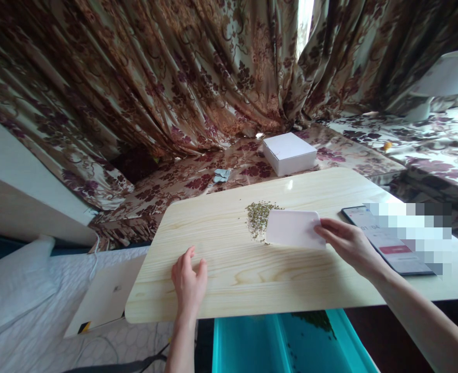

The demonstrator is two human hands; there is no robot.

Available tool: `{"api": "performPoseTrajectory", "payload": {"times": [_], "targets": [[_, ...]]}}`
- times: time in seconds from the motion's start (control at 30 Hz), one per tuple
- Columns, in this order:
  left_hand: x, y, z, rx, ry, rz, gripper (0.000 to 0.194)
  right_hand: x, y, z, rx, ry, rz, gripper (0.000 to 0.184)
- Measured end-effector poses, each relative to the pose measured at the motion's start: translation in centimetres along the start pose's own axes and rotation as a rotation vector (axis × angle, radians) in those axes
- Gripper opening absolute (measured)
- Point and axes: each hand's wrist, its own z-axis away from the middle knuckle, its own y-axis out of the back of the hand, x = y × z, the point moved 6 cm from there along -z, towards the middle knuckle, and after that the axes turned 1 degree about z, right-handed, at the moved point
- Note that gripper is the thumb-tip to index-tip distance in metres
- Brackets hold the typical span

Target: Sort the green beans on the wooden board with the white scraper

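My right hand [343, 241] grips the right end of a thin, pale, flat rectangular scraper-like sheet [293, 228]. The sheet is tilted above the wooden-patterned table [221, 269], and its left edge meets a spread of small green bits [260, 217], which look like dried leaves or seeds. Part of that spread is hidden behind the sheet. To the left, my left hand [189, 277] rests at the table surface, fingers loosely curled and apart, with nothing in it.
A turquoise divided bin [248, 342] stands below the front edge, with dark green bits [318, 324] in its right compartment. A large phone [388, 243] lies at the right. Behind the table are a white box [289, 153] and a folded cloth [222, 175].
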Motion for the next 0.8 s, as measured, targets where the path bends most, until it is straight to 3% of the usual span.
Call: {"api": "performPoseTrajectory", "payload": {"times": [0.23, 0.43, 0.8], "targets": [[0.0, 0.0, 0.0, -0.006, 0.001, -0.004, 0.035, 0.0, -0.5, -0.5, 0.025, 0.02, 0.005, 0.039], [-0.1, -0.1, 0.0, 0.002, -0.001, 0.0, 0.035, 0.0, -1.3, -0.6, -0.06, 0.025, 0.002, 0.039], [-0.1, -0.2, 0.0, 0.005, -0.004, 0.005, 0.036, -1.0, 0.7, 0.4, 0.006, 0.033, 0.058, 0.032]]}}
